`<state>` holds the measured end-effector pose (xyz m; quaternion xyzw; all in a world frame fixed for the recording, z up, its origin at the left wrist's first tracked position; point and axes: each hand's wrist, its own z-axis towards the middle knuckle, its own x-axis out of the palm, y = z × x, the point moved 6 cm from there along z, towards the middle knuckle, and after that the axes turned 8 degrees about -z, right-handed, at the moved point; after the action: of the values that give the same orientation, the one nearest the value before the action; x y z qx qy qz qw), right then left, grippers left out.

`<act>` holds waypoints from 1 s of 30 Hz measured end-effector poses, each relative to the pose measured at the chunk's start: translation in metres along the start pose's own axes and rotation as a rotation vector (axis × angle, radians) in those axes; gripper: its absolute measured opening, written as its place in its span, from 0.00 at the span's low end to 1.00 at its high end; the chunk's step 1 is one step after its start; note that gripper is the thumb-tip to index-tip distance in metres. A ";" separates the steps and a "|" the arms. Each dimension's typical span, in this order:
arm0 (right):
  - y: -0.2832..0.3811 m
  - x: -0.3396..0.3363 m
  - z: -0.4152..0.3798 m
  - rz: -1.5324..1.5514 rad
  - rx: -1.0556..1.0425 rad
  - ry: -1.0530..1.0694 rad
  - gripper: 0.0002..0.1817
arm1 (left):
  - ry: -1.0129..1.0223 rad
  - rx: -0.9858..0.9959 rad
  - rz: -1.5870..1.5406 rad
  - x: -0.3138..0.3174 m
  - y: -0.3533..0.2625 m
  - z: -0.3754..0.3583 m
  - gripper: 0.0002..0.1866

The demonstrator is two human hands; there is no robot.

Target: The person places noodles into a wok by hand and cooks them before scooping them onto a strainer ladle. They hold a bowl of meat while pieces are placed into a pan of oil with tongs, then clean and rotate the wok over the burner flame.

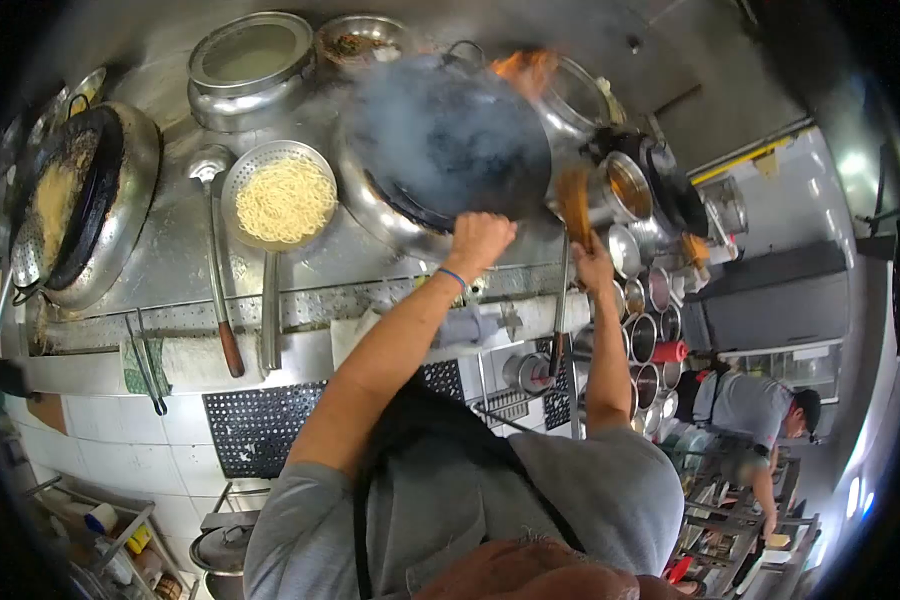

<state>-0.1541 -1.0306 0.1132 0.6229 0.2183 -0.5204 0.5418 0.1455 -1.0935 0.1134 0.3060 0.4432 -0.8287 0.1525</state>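
A large black wok (450, 140) sits on the steel burner ring, full of smoke, with flame (525, 68) licking its far rim. My left hand (480, 240) is closed on the wok's near edge. My right hand (592, 264) grips a brown bamboo brush (573, 200), blurred, at the wok's right side. A round strainer of pale noodles (285, 200) rests on the steel counter left of the wok, its long handle pointing toward me. A ladle (208, 165) lies beside the strainer.
A second wok (70, 200) with food stands at the far left. A lidded steel pot (250, 60) and a bowl (360, 40) stand behind. Several steel seasoning cups (642, 335) line the right. Another person (760, 410) works at lower right.
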 end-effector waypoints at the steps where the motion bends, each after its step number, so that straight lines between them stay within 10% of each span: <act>1: 0.023 -0.006 -0.037 -0.004 0.146 0.122 0.32 | -0.016 0.006 0.002 0.002 -0.002 -0.002 0.19; 13: 0.000 0.017 -0.112 -0.269 -0.236 -0.126 0.26 | -0.164 0.019 0.313 0.010 -0.029 0.002 0.16; 18: 0.019 0.051 -0.204 0.295 -0.401 0.476 0.18 | 0.033 -0.147 0.392 0.014 -0.032 0.010 0.20; 23: -0.044 0.178 -0.269 0.173 -0.434 0.758 0.18 | 0.124 -0.073 0.302 -0.034 -0.095 0.011 0.22; 26: -0.082 0.218 -0.265 0.014 -0.401 0.770 0.17 | 0.044 -0.093 0.157 -0.101 -0.167 0.038 0.20; 30: -0.153 0.296 -0.248 0.442 0.448 1.052 0.23 | -0.180 0.044 0.155 -0.151 -0.206 0.071 0.16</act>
<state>-0.0723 -0.8443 -0.2497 0.9256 0.2074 -0.0520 0.3123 0.1267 -1.0390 0.3722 0.2670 0.3844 -0.8480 0.2486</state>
